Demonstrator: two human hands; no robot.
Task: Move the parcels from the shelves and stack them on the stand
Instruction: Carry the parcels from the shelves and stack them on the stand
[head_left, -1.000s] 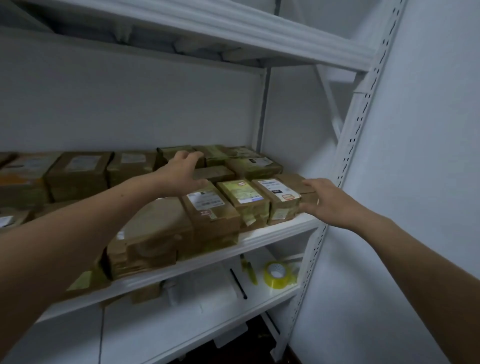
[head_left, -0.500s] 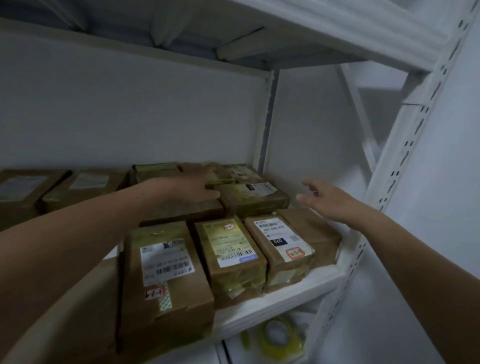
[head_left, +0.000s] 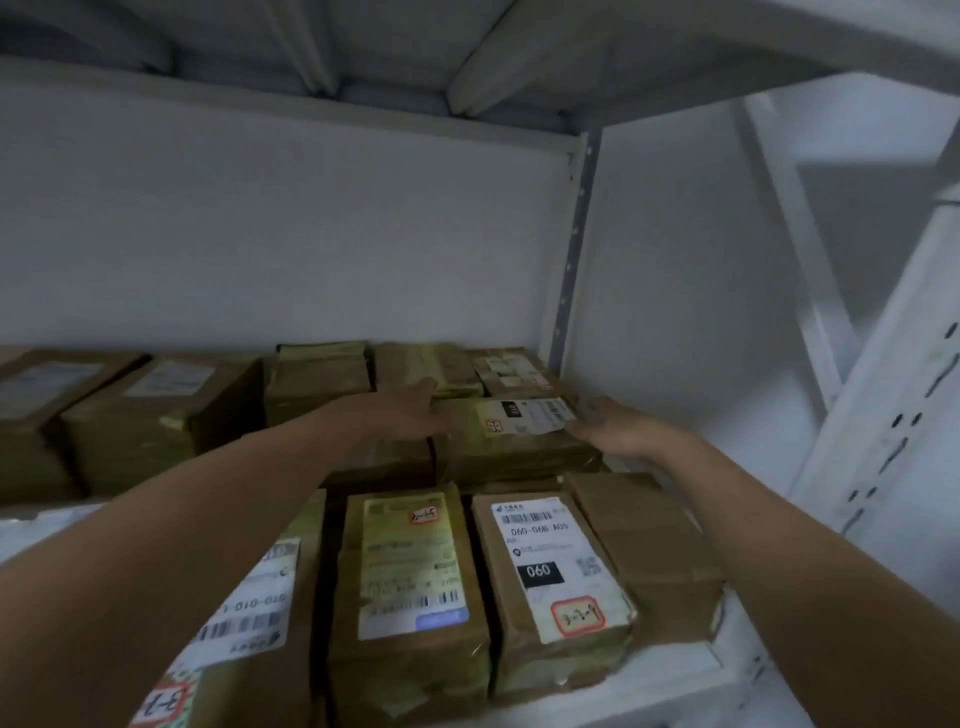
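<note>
Several brown taped parcels lie in rows on a white shelf (head_left: 670, 686). In the second row on the right sits a parcel with a white label (head_left: 511, 449). My left hand (head_left: 410, 410) lies against its left side, fingers stretched toward the back row. The fingertips of my right hand (head_left: 621, 426) touch the parcel's right top edge by the label. The parcel rests on the shelf. In the front row lie a yellow-labelled parcel (head_left: 410, 587), a parcel marked 060 (head_left: 558, 577) and a plain brown parcel (head_left: 647, 540). No stand is in view.
More parcels fill the back row (head_left: 319, 382) and the left side (head_left: 156, 410). The upper shelf's underside (head_left: 467, 57) hangs low overhead. A perforated white upright (head_left: 883, 426) and a diagonal brace stand at the right, with a white wall behind.
The view has moved closer and up. My left hand slid right onto the labelled parcel's left side, and my right hand came in from above the front row to its right edge.
</note>
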